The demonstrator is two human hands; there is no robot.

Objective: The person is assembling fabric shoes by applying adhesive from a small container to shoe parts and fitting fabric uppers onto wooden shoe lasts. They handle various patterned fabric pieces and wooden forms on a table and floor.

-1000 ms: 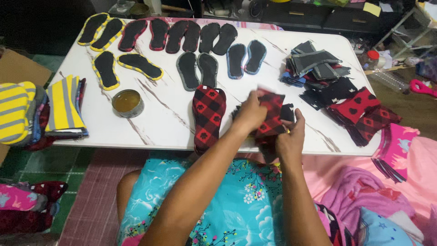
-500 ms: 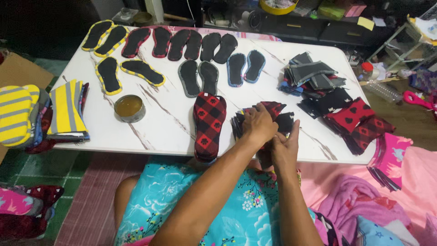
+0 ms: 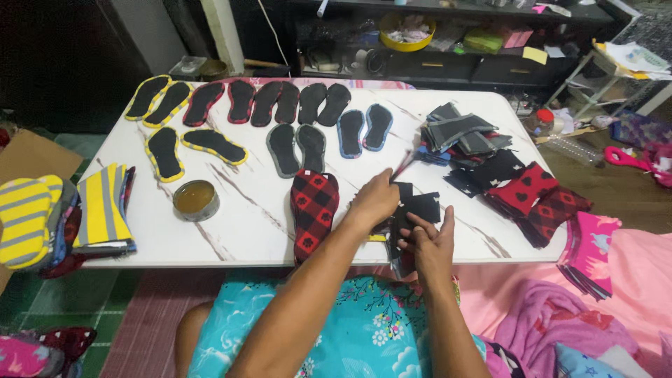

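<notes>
Fabric is what both hands are working on right now. I am seeing the left hand [image 3: 376,203] and the right hand [image 3: 428,241] closing together on a small black fabric piece [image 3: 413,210] at the near edge of the white bench [image 3: 231,210]. The left fingers are curled shut over the piece's left side, pinching it; the right fingers [image 3: 414,225] are bent around its lower right edge, gripping it too. The piece is sitting directly between the 2 sets of fingers, partly hidden by them, so I cannot tell its long axis for certain; it seems to be running roughly left to right, from 1 hand to the other. Both hands are touching it, with the left covering more of it.

Just to the left of the left fingers, a red and black checked insole [image 3: 313,213] is lying flat, its long axis running away from me, toe toward the far side. Well beyond the fingers, rows of dark insoles [image 3: 294,105] are lying in pairs. To the right of the right fingers, a pile of black and red fabric cutouts [image 3: 521,192] is resting near. Far to the left, a round tin of amber paste [image 3: 195,199] is standing, well apart from either hand.
</notes>
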